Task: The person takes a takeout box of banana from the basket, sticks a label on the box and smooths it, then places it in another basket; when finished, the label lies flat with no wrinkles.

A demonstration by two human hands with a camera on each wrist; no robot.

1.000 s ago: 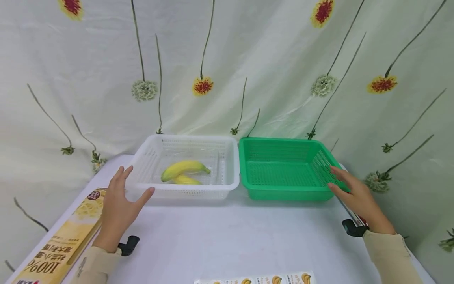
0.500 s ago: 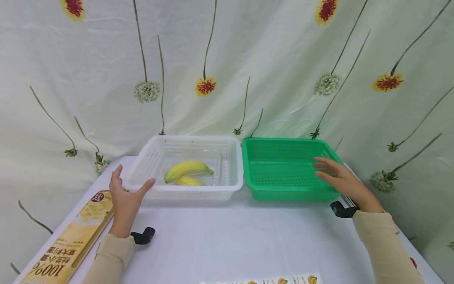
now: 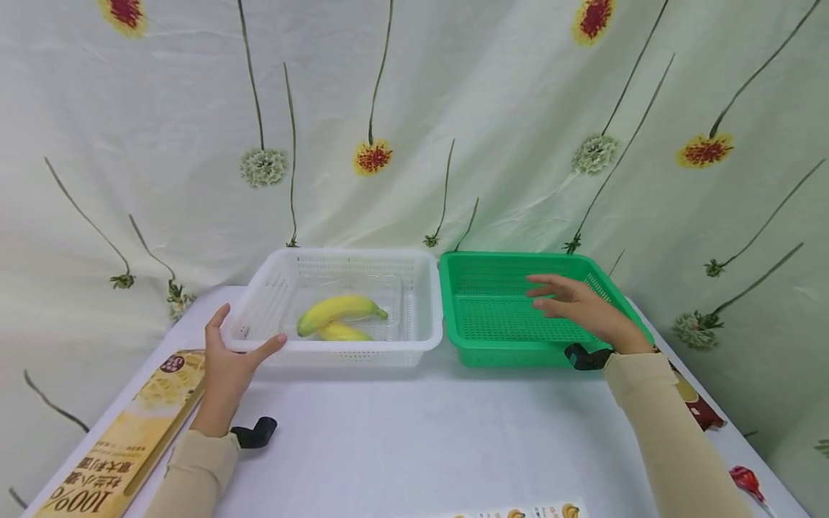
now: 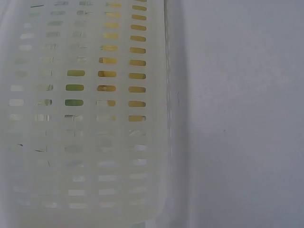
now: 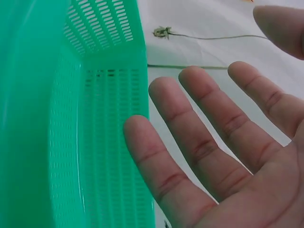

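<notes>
Two yellow-green bananas point(image 3: 340, 311) lie in the white basket point(image 3: 363, 346) in the head view, beside or on a clear plastic container point(image 3: 391, 293). My left hand point(image 3: 225, 374) is at that basket's near left corner, thumb and fingers spread; the thumb tip appears to meet the rim, though contact is hard to tell. The left wrist view shows the basket's slotted side point(image 4: 90, 142) and no fingers. Above the green basket point(image 3: 512, 347) my right hand point(image 3: 586, 309) hovers with fingers extended and nothing held; the right wrist view shows its bare palm and fingers point(image 5: 185, 128).
A long yellow pasta box point(image 3: 129, 439) lies along the table's left edge. On the right edge are a dark red packet point(image 3: 702, 410), partly behind the forearm, and a red-wrapped lollipop point(image 3: 746, 478). A banana-printed strip point(image 3: 537, 511) lies at the front. A floral curtain point(image 3: 414, 108) hangs behind.
My right hand has moved left from the green basket's right side to over it. My left hand has shifted slightly at the white basket's corner. Baskets and bananas stay put.
</notes>
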